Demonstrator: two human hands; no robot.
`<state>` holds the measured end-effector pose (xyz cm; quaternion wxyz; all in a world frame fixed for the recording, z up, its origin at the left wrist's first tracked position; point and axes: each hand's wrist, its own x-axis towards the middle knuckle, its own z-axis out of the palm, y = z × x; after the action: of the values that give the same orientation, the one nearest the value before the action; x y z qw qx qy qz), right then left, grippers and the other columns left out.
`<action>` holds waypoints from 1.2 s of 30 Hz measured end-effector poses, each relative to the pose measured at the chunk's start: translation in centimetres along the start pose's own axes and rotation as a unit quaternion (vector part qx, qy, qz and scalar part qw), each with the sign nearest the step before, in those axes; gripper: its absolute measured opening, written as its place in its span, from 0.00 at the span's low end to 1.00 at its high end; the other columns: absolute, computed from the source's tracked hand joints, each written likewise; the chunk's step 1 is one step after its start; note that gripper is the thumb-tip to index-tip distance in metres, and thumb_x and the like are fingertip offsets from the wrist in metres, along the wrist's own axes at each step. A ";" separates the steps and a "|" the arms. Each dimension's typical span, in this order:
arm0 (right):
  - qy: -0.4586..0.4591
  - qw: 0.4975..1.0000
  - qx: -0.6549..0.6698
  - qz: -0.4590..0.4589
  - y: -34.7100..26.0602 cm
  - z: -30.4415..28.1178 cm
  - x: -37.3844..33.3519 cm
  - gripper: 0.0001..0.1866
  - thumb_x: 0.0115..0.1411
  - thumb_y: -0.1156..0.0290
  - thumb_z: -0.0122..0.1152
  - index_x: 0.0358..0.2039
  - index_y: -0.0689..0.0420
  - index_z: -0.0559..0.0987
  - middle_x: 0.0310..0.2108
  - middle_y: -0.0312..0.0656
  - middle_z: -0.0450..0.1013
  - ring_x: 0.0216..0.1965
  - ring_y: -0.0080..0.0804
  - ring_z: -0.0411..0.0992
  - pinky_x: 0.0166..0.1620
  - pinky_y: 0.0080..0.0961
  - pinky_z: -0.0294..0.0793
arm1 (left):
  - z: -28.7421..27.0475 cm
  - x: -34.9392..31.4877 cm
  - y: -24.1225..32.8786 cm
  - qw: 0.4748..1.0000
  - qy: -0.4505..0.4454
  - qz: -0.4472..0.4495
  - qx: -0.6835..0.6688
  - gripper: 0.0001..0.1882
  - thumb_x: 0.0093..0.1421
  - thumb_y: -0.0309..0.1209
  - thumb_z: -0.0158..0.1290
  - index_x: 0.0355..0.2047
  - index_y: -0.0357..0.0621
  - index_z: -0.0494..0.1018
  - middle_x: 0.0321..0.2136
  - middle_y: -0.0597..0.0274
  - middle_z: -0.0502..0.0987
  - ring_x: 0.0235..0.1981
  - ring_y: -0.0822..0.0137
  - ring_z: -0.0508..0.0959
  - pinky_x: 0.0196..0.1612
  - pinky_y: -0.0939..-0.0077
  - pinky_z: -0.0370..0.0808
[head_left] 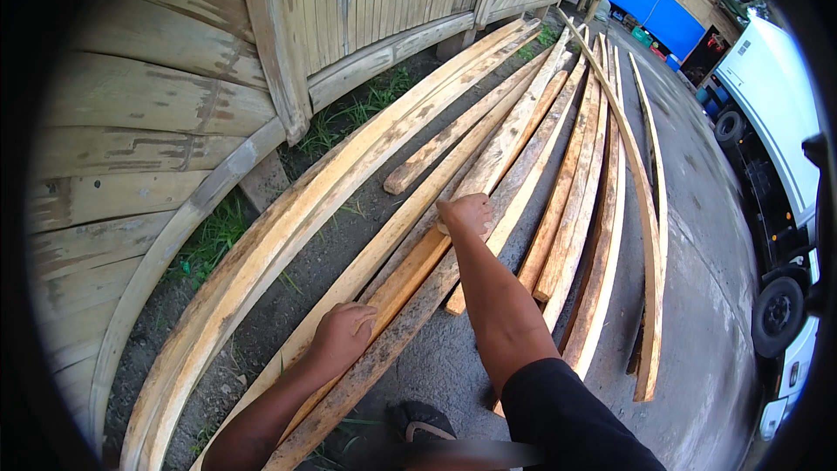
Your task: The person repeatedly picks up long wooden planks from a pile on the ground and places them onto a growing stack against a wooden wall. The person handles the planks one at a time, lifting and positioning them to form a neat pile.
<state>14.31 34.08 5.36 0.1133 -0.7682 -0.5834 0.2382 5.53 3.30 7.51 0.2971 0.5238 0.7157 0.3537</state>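
Observation:
My right hand (468, 212) is closed around the near end of a pale, stained wooden beam (504, 155) that runs away toward the far end of the pile. Lower and to the left, my left hand (342, 337) has its fingers curled against an orange-brown wooden beam (410, 263). That beam's far end meets the pale beam close to my right hand. A dark-mottled beam (384, 365) lies along its right side, passing under my right forearm. On its left side runs another long, light beam (327, 318).
Several more beams (602, 279) fan out to the right on the grey pavement (697, 296). Two long timbers (288, 218) lie by the bamboo wall (148, 113) at left, above soil and grass. A white truck (776, 96) stands at right. My shoe (423, 421) shows below.

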 end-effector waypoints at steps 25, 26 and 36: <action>-0.327 0.490 0.806 0.051 28.1 -14.0 -12.4 0.35 0.44 0.70 0.63 0.56 0.59 0.67 0.40 0.45 0.69 0.33 0.35 0.68 0.31 0.26 0.74 | 1.9 -0.2 -1.8 0.933 -0.223 -0.023 0.282 0.40 0.58 0.39 0.49 0.67 0.29 0.53 0.69 0.42 0.52 0.70 0.52 0.54 0.69 0.57 0.54; -0.325 0.508 0.796 0.044 27.8 -13.7 -12.5 0.35 0.44 0.70 0.63 0.56 0.59 0.66 0.41 0.45 0.69 0.34 0.35 0.68 0.32 0.27 0.74 | 2.0 -0.1 -1.7 0.930 -0.224 -0.021 0.292 0.40 0.58 0.39 0.50 0.66 0.28 0.54 0.68 0.41 0.54 0.69 0.51 0.55 0.69 0.56 0.55; -0.289 0.787 0.543 0.050 25.1 -16.4 -12.5 0.25 0.55 0.71 0.56 0.53 0.62 0.64 0.40 0.46 0.71 0.39 0.36 0.75 0.38 0.39 0.82 | 2.7 0.6 1.2 0.936 -0.195 -0.073 0.284 0.32 0.59 0.37 0.51 0.57 0.21 0.65 0.58 0.32 0.67 0.59 0.44 0.69 0.63 0.61 0.65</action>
<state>41.03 16.53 11.03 0.3256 -0.5034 -0.3238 0.7319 8.14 4.63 6.91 0.2946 0.5916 0.7505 0.0038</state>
